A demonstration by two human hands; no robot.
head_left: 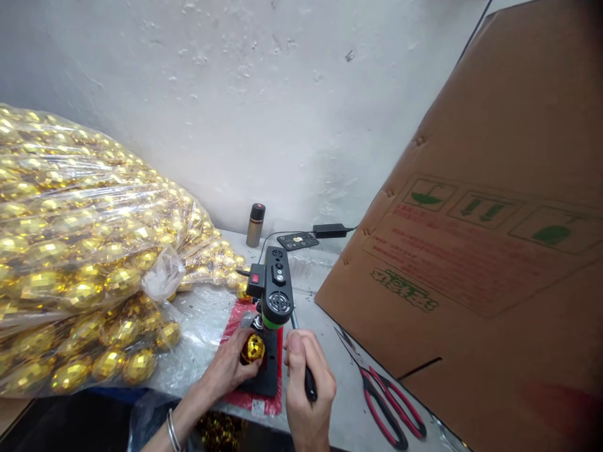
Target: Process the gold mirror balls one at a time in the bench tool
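My left hand [234, 362] holds a shiny gold mirrored ball [255, 347] between thumb and fingers, just below the head of a small black bench press machine [277, 285]. The ball sits over the machine's black base plate [264, 380], which rests on red plastic wrap [234, 323]. A green ring shows under the machine's head. My right hand [308, 383] is closed around the black-gripped lever handle [310, 384] at the machine's right side. The exact contact between ball and machine is partly hidden by my fingers.
Large clear bags of gold balls [85, 251] fill the left. A big cardboard box [471, 220] leans at right, with red-handled scissors [391, 405] before it. Behind the machine are a small bottle [255, 226], a dark phone-like slab [298, 241] and a power adapter [329, 230].
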